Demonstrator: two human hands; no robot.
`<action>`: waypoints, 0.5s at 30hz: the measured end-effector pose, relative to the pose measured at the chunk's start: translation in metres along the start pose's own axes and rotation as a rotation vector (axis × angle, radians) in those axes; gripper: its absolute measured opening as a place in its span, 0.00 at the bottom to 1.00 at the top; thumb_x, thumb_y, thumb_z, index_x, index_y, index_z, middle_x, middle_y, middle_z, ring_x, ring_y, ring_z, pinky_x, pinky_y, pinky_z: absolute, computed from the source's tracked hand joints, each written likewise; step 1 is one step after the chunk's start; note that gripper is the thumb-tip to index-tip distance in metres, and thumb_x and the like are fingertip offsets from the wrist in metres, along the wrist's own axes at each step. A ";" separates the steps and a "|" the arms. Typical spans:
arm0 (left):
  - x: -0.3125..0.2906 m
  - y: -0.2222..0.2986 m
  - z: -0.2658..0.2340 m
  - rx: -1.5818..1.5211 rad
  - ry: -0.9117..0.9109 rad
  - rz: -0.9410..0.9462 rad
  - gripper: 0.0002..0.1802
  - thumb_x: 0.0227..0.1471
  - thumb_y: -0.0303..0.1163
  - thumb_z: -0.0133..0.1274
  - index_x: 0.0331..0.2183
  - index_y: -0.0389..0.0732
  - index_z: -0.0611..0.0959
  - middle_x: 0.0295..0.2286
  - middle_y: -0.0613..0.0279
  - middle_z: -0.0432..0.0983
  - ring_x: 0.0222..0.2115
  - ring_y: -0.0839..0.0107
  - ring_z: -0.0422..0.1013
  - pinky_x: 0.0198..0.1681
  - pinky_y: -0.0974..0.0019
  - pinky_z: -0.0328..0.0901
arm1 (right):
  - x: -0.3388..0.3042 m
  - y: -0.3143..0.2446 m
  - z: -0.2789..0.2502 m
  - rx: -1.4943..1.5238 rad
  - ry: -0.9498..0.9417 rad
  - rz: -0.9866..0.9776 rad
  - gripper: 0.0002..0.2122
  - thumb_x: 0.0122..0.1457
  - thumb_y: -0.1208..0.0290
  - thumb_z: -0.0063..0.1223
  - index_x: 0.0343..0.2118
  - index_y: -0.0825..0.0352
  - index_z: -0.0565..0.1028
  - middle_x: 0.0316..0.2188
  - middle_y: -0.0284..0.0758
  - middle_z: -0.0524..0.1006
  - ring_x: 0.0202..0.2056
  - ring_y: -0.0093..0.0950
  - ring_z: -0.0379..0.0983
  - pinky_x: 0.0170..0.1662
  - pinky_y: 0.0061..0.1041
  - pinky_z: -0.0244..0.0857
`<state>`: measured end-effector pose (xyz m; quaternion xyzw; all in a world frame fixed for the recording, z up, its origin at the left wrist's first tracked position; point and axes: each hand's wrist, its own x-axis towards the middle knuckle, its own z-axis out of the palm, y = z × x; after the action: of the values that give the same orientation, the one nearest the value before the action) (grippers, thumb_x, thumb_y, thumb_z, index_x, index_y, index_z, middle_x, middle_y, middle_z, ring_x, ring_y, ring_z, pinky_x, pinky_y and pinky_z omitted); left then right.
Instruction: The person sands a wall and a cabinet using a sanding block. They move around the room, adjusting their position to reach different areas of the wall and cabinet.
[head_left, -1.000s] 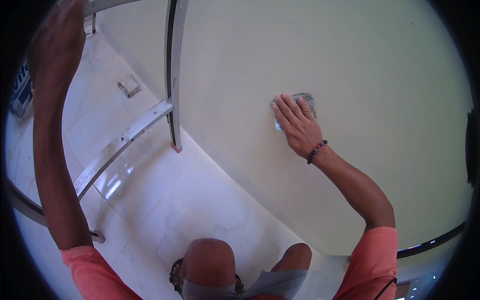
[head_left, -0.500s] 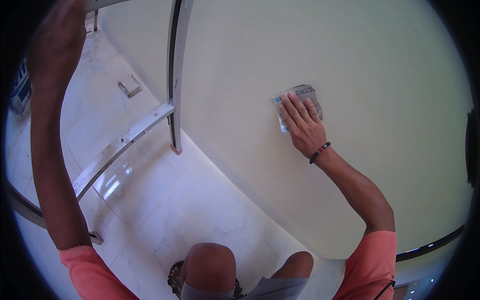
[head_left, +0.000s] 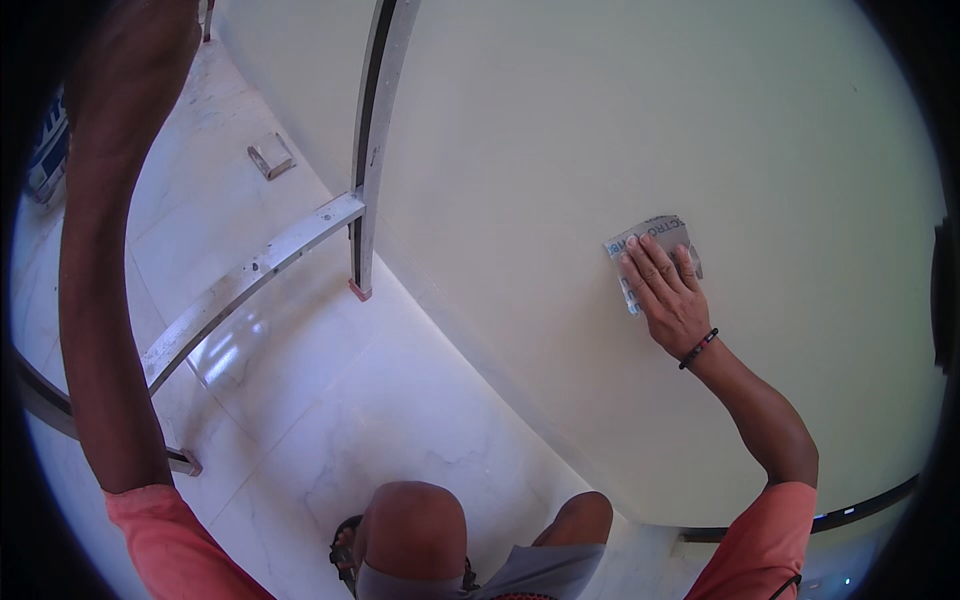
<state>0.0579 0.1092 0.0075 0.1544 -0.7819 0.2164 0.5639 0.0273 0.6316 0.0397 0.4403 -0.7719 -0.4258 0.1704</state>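
My right hand (head_left: 678, 312) lies with its fingers stretched flat over a sheet of sandpaper (head_left: 655, 228), pressing it to the pale wall (head_left: 520, 200). The sheet's grey printed backing faces me. Its working face is hidden against the wall. A dark beaded bracelet (head_left: 698, 348) circles that wrist. My left arm reaches up along the left side beside a metal ladder (head_left: 255, 262). Of my left hand (head_left: 150, 35) only the back part shows at the top edge. Its fingers are out of the picture, so I cannot see what they touch.
The ladder's feet stand on a glossy white tiled floor (head_left: 330, 400), close to the wall. Beyond its rung, a small rectangular block-like piece (head_left: 271, 156) lies on the floor. A blue and white bag or container (head_left: 47, 155) is partly behind my left arm. My knees (head_left: 415, 525) are below.
My right hand and the sandpaper have moved down and right across the wall. The view has shifted slightly, and my left hand now shows less at the top edge.
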 end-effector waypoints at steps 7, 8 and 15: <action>-0.006 -0.001 0.007 0.011 0.040 0.002 0.06 0.41 0.31 0.62 0.18 0.43 0.81 0.16 0.63 0.76 0.19 0.70 0.71 0.32 0.62 0.59 | 0.031 -0.007 -0.006 0.045 -0.016 0.003 0.23 0.54 0.76 0.44 0.55 0.67 0.68 0.61 0.37 0.64 0.65 0.32 0.52 0.67 0.43 0.41; -0.005 -0.005 0.008 -0.013 0.075 0.016 0.06 0.41 0.31 0.62 0.18 0.43 0.81 0.16 0.63 0.76 0.18 0.70 0.71 0.32 0.62 0.59 | 0.020 -0.005 -0.011 0.047 -0.051 0.004 0.23 0.54 0.75 0.44 0.55 0.67 0.68 0.61 0.37 0.63 0.65 0.32 0.52 0.67 0.42 0.41; -0.004 0.002 0.004 -0.023 0.036 -0.006 0.06 0.45 0.33 0.60 0.23 0.42 0.82 0.21 0.60 0.77 0.22 0.70 0.71 0.30 0.62 0.60 | 0.056 -0.012 0.007 0.050 0.024 -0.010 0.24 0.52 0.75 0.45 0.56 0.66 0.68 0.62 0.36 0.62 0.65 0.31 0.51 0.66 0.42 0.43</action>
<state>0.0547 0.1087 0.0019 0.1464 -0.7737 0.2086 0.5801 -0.0018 0.5856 0.0201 0.4534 -0.7780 -0.4017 0.1663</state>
